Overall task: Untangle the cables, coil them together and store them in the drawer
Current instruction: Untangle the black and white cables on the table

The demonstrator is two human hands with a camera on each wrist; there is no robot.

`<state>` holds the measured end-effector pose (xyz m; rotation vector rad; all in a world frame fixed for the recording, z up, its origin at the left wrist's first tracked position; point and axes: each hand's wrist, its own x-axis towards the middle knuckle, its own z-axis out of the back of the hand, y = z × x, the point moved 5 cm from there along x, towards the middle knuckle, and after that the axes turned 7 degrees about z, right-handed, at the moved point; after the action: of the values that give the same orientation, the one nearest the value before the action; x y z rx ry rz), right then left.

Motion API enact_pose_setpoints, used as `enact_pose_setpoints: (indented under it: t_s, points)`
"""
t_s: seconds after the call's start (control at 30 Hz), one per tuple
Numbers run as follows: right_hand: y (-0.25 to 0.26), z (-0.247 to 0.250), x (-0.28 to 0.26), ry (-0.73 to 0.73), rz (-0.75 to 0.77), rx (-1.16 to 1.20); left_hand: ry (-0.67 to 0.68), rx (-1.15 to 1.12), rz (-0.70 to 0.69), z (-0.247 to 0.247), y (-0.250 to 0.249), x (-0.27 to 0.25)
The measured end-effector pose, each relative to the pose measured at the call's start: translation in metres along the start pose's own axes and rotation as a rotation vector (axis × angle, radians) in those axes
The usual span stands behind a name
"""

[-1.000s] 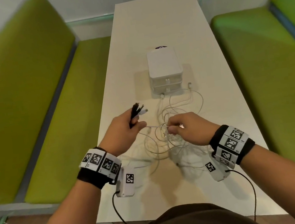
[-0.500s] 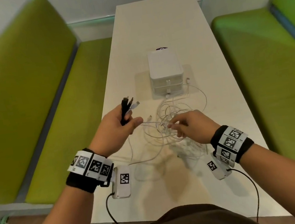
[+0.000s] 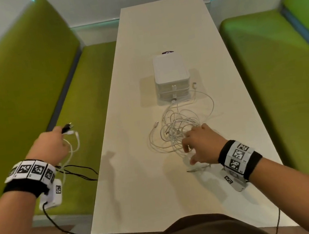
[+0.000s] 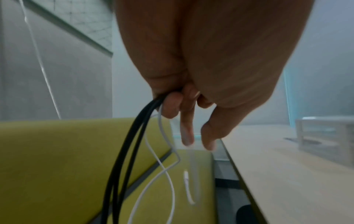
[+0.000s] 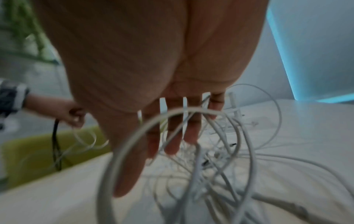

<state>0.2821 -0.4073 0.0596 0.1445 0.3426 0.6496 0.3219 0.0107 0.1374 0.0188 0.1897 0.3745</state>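
Left hand [image 3: 47,144] out past the left edge of the surface [image 3: 138,178], above the green bench [image 3: 30,114]; fingers [image 4: 172,106] curled round a bundle of cables [image 4: 132,151], two black strands and some thin white ones, with the plug ends poking out beyond the knuckles and the loose lengths hanging down toward the bench seat. Right hand [image 3: 201,146] low over the surface, fingers [image 5: 172,136] spread and nearly straight, reaching down into the tangle of white cables [image 3: 179,129]; loops of cable around and between them, no clear grip visible, some blur in the wrist view. White tangle heaped on the surface just ahead of and under the right hand, with several loops trailing out to the front of the drawer unit [image 3: 171,76]. Drawer unit, white and stacked, standing mid-surface beyond the tangle, drawers closed. Green bench [image 3: 273,80] on the far right side too. Marker bands on both wrists.
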Motion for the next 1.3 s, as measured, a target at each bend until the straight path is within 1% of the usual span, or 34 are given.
enact_pose_setpoints:
  t_s: [0.03, 0.1, 0.13, 0.2, 0.27, 0.33, 0.37, 0.4, 0.43, 0.47, 0.5, 0.63, 0.73, 0.8, 0.9, 1.0, 1.03, 1.1, 1.17, 1.23, 1.3]
  points:
    - [0.004, -0.004, 0.002, 0.0, 0.028, -0.064, -0.004, 0.01, 0.006, -0.001, 0.001, 0.002]
    - [0.008, -0.002, 0.005, -0.057, 0.03, -0.059, 0.031, -0.078, -0.006, -0.009, -0.009, -0.001]
    - [0.007, 0.002, 0.005, -0.106, 0.002, -0.004, 0.046, -0.164, -0.025, -0.013, -0.019, -0.008]
    - [0.003, 0.014, 0.002, -0.219, -0.066, 0.118, 0.091, -0.345, -0.111, -0.023, -0.047, -0.025]
    - [-0.003, 0.027, -0.004, -0.344, -0.125, 0.208, 0.172, -0.527, -0.201, -0.031, -0.079, -0.045]
    - [-0.008, 0.038, -0.008, -0.421, -0.163, 0.29, 0.281, -0.649, -0.271, -0.037, -0.112, -0.064]
    - [-0.01, 0.04, -0.009, -0.445, -0.16, 0.397, 0.338, -0.675, -0.297, -0.042, -0.128, -0.072]
    - [-0.01, 0.041, -0.012, -0.46, -0.14, 0.566, 0.392, -0.709, -0.317, -0.046, -0.143, -0.079]
    - [-0.008, 0.042, -0.014, -0.468, -0.121, 0.753, 0.444, -0.772, -0.319, -0.051, -0.156, -0.085]
    - [-0.007, 0.042, -0.016, -0.485, -0.107, 0.889, 0.489, -0.855, -0.311, -0.054, -0.169, -0.09]
    - [-0.007, 0.043, -0.018, -0.507, -0.108, 0.952, 0.523, -0.935, -0.3, -0.058, -0.179, -0.093]
    - [-0.019, 0.036, -0.019, -0.555, -0.192, 1.013, 0.623, -1.089, -0.272, -0.063, -0.212, -0.101]
    - [-0.025, 0.032, -0.019, -0.583, -0.21, 1.18, 0.704, -1.206, -0.185, -0.066, -0.221, -0.103]
    - [-0.024, 0.034, -0.02, -0.603, -0.163, 1.262, 0.698, -1.223, -0.169, -0.067, -0.222, -0.1]
    - [-0.018, 0.038, -0.018, -0.652, -0.05, 1.336, 0.636, -1.149, -0.168, -0.07, -0.222, -0.095]
    - [-0.015, 0.041, -0.019, -0.645, -0.047, 1.398, 0.61, -1.071, -0.188, -0.072, -0.226, -0.092]
    - [-0.014, 0.043, -0.02, -0.632, -0.049, 1.382, 0.605, -1.037, -0.216, -0.071, -0.228, -0.093]
    - [-0.011, 0.047, -0.021, -0.601, -0.07, 1.229, 0.559, -0.996, -0.242, -0.068, -0.231, -0.094]
    - [-0.008, 0.049, -0.019, -0.555, -0.086, 1.09, 0.501, -1.037, -0.208, -0.066, -0.23, -0.094]
    - [-0.006, 0.045, -0.017, -0.526, -0.1, 1.138, 0.488, -1.125, -0.148, -0.067, -0.227, -0.092]
    - [-0.007, 0.042, -0.015, -0.546, -0.13, 1.184, 0.536, -1.227, -0.109, -0.068, -0.225, -0.091]
